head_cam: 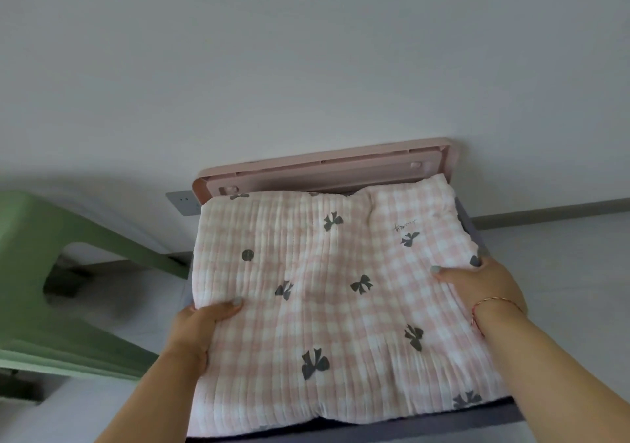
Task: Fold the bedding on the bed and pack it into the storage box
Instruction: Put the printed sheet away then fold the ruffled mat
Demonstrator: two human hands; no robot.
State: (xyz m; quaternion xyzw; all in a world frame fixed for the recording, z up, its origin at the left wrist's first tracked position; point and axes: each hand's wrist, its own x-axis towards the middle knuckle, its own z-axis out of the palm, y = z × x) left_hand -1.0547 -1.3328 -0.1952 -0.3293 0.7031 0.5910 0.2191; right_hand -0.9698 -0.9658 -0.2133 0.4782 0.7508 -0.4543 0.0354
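Folded bedding (337, 292), pink-white check with dark bows, fills the storage box (402, 424) at frame centre, overhanging its edges. Left hand (201, 323) and right hand (484, 284) grip opposite sides, thumbs on top. Pink lid (327, 166) stands behind; green stool (51, 282) at left.

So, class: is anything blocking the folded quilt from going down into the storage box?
Nothing visible. The quilt already sits on the box, the lid leans against the wall behind, and the left hand and right hand grip its sides.
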